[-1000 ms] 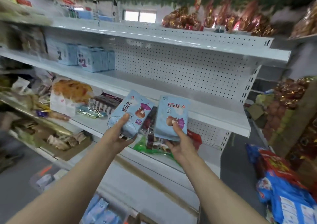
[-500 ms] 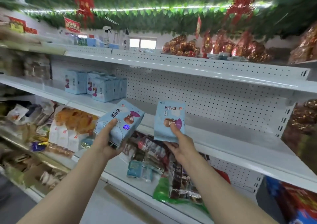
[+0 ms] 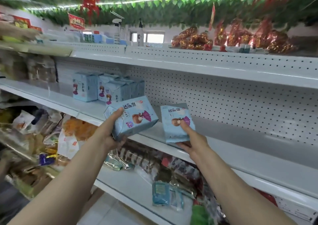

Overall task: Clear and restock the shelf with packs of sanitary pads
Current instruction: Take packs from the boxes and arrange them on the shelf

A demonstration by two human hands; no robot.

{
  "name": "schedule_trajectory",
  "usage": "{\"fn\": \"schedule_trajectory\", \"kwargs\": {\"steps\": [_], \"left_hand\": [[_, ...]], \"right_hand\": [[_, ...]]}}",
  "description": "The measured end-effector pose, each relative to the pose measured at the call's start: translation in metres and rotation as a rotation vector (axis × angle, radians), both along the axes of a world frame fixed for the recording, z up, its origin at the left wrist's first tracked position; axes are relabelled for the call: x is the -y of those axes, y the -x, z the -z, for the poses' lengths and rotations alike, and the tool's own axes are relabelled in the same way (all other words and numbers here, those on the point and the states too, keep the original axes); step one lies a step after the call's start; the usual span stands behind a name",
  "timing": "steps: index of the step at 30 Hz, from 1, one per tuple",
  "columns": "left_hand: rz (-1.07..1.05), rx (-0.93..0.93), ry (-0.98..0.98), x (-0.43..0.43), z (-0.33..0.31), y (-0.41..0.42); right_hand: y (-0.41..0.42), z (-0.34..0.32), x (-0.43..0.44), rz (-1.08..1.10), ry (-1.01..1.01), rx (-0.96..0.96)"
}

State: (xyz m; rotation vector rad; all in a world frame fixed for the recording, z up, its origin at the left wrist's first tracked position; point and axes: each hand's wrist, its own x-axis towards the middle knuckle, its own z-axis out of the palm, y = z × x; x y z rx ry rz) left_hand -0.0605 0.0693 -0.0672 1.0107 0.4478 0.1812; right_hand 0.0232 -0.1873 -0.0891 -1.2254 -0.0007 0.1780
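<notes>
A long white metal shelf [image 3: 240,149] with a perforated back panel [image 3: 223,104] is running across the view. A row of pale blue sanitary pad packs [image 3: 103,88] is standing on its left part. The left hand [image 3: 110,131] is gripping a tilted pale blue pack [image 3: 136,116] in front of the shelf edge. Just beside it, the right hand [image 3: 192,138] is pinching a second upright pack [image 3: 177,123] over the shelf's front.

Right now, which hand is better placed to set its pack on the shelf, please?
Probably the right hand: the right pack is upright over the shelf; the left hand holds the left pack tilted.
</notes>
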Motion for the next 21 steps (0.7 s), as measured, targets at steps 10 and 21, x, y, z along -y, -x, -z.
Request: {"fn": "schedule_trajectory", "kwargs": {"steps": [10, 21], "left_hand": [[0.354, 0.008, -0.234, -0.106, -0.025, -0.091], [0.763, 0.068, -0.467, -0.126, -0.053, -0.125]], "right_hand": [[-0.008, 0.0, -0.047, 0.416, 0.139, -0.055], [0.018, -0.034, -0.086, 0.939, 1.038, 0.116]]}}
